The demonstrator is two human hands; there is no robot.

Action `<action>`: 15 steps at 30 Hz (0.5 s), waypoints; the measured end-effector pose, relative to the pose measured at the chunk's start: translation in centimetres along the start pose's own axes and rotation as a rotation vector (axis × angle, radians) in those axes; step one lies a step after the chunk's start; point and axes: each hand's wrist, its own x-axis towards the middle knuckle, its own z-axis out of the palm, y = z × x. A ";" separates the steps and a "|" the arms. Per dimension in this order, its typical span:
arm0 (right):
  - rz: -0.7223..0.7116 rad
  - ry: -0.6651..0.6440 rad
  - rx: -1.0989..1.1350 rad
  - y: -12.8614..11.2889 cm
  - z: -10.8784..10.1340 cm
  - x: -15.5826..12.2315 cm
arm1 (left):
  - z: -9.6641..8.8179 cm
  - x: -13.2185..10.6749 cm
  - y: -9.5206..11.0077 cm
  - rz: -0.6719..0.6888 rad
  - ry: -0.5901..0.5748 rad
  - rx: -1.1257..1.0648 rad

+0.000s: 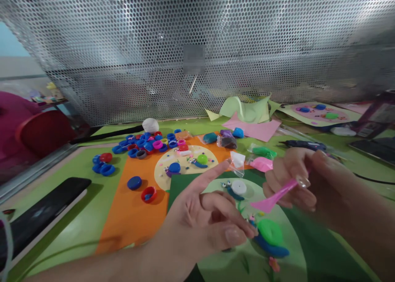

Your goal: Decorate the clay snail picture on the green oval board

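My right hand grips a pink plastic clay-modelling tool, its flat flared end pointing down and left over the green card. My left hand has its index finger stretched toward a small bag of white clay; the other fingers curl loosely near the thumb, and I make out nothing held. By its fingertips lies a clay snail with a green shell and blue body. Higher on the pale green oval of the dark green card is another snail with a white shell. A pink clay flower sits below.
Behind lies an orange card bearing clay snails and bottle caps. Many blue and red caps are heaped at back left. Bagged clay, paper scraps and a dark-handled tool lie farther back. A perforated metal panel stands behind.
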 end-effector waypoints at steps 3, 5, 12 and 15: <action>0.009 0.001 0.020 0.1 0.1 0.0 | -0.2 0.0 -0.1 -0.011 -0.011 -0.019; 0.018 0.007 0.019 0.1 0.1 0.0 | -0.2 0.0 -0.1 -0.013 -0.018 -0.027; -0.032 -0.018 -0.105 -0.2 0.4 -0.6 | -0.1 -0.1 0.1 -0.025 0.055 -0.033; -0.201 0.006 -0.517 0.2 1.3 -1.4 | 0.0 -0.1 -0.2 0.018 0.104 -0.012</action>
